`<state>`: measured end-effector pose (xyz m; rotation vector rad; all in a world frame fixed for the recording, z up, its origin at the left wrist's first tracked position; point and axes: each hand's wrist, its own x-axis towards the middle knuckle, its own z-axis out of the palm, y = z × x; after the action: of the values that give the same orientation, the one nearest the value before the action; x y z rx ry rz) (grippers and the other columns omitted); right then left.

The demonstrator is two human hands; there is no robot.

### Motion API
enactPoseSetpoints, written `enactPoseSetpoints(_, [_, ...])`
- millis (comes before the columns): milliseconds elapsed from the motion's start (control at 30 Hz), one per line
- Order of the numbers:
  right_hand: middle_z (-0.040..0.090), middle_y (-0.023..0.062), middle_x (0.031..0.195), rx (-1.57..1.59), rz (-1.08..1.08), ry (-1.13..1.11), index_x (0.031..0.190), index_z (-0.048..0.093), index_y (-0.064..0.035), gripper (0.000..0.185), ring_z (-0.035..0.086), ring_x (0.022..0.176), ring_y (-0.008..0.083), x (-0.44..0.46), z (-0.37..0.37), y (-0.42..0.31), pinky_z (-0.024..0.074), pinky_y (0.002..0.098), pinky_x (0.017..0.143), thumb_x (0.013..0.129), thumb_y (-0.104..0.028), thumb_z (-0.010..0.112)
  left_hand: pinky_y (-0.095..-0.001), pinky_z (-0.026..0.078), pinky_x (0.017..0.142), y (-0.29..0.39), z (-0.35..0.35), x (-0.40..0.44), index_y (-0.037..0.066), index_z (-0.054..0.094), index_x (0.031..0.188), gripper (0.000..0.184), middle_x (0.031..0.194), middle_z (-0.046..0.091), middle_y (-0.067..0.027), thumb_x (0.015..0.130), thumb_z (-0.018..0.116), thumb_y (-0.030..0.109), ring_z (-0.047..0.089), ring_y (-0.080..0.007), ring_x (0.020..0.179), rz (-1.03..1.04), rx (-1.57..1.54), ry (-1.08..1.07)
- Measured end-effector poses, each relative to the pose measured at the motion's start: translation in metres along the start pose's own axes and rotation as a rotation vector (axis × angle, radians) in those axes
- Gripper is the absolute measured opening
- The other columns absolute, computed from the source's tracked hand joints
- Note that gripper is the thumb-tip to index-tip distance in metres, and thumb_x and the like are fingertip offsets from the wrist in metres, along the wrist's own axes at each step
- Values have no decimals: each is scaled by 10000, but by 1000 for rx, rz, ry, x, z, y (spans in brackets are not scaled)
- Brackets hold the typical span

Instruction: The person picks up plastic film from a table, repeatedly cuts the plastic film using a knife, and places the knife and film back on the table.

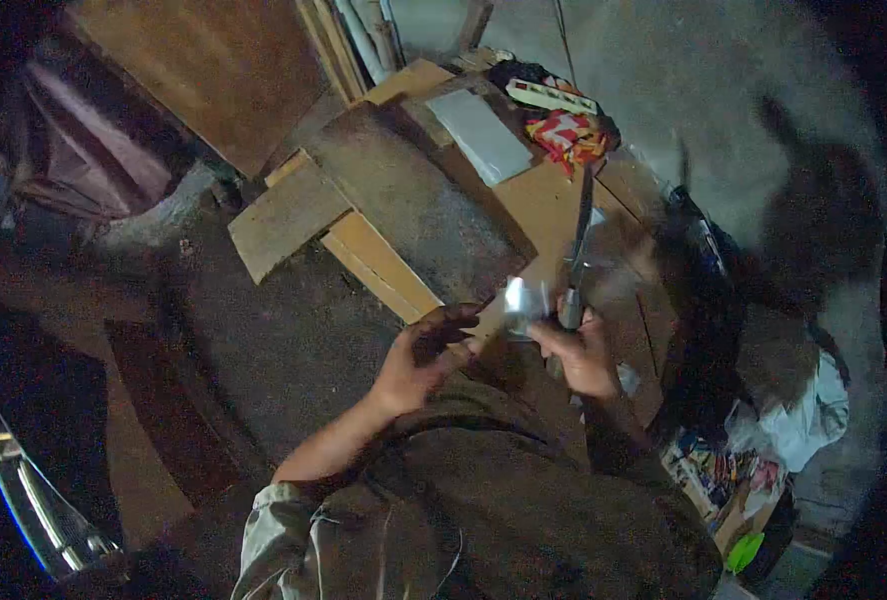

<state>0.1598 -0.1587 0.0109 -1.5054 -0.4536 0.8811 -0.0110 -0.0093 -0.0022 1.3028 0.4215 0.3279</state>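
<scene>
My right hand (578,355) is closed round the grey handle of a knife (580,235), whose long dark blade points away from me. Beside the right thumb is a small shiny, see-through piece (523,300), blurred and bright with glare; I cannot make out what it is. To its left, my left hand (428,360) has its thumb and fingers apart. Its fingertips come close to a tan strip (489,322), though whether they touch it is unclear. Both hands are above the near end of a worn dark board (413,190).
Thin wooden pieces (288,215) lie across the board's left side. Farther off are a white sheet (481,135), a red-and-yellow cloth (568,138) and a power strip (551,97). A large brown panel (213,70) stands at upper left. Cluttered small items (718,475) lie at lower right.
</scene>
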Motion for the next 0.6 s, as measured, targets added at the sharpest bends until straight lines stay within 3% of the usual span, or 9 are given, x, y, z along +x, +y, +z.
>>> enactPoseSetpoints(167, [561, -15, 735, -113, 22, -126, 844, 552, -66, 207, 505, 622, 80, -5, 33, -20, 421, 245, 560, 720, -130, 705, -287, 444, 839, 37, 12, -1, -2, 564, 1081, 262, 996, 615, -44, 850, 619, 108, 551, -121, 932, -22, -57, 30])
enactPoseSetpoints(267, [564, -11, 758, -72, -21, -177, 854, 555, -62, 204, 512, 705, 77, -8, 44, -22, 426, 265, 660, 727, -121, 702, -261, 472, 741, 29, 8, -1, -42, 574, 1041, 211, 925, 625, -54, 847, 602, 34, 576, -108, 816, 66, -80, 101])
enactPoseSetpoints(300, [564, -11, 758, -74, -22, -187, 854, 555, -62, 204, 512, 705, 77, -9, 48, -23, 426, 265, 660, 727, -121, 702, -258, 472, 730, 23, 4, -1, -38, 586, 1015, 183, 896, 630, -47, 845, 602, 28, 575, -103, 803, 64, -59, 124])
enactPoseSetpoints(367, [530, -25, 704, -62, -99, -161, 875, 538, -55, 172, 481, 605, 65, -12, 56, -27, 380, 240, 528, 773, -111, 666, -255, 471, 719, 19, 1, -2, -33, 599, 989, 155, 868, 635, -40, 844, 601, 22, 574, -97, 790, 64, -40, 149])
enactPoseSetpoints(433, [531, -9, 717, -58, -105, -168, 911, 529, -61, 193, 483, 592, 79, -14, 53, -16, 382, 253, 527, 780, -117, 658, -247, 470, 701, 26, 3, -5, -9, 608, 956, 120, 842, 639, -34, 847, 602, 42, 579, -96, 775, 57, -103, 196])
enactPoseSetpoints(500, [533, 13, 714, 143, -63, -40, 909, 527, -62, 167, 493, 596, 96, -17, 55, -11, 384, 262, 528, 798, -115, 639, -245, 470, 694, 27, -2, -5, 3, 608, 934, 98, 843, 638, -34, 852, 600, 57, 583, -99, 772, 40, -211, 167])
enactPoseSetpoints(567, [542, 34, 730, 165, -130, -162, 942, 529, -59, 164, 504, 607, 120, -9, 50, -7, 393, 270, 526, 825, -140, 611, -242, 469, 688, 28, -6, -6, 15, 608, 912, 79, 844, 638, -34, 857, 597, 71, 587, -102, 770, 22, -317, 135])
enactPoseSetpoints(600, [555, 44, 751, 279, -14, -114, 972, 527, -58, 188, 518, 619, 135, -9, 52, -5, 399, 268, 530, 842, -173, 597, -269, 472, 710, 29, -8, -7, 26, 596, 907, 59, 856, 640, -49, 865, 572, 60, 596, -128, 769, 30, -407, 92])
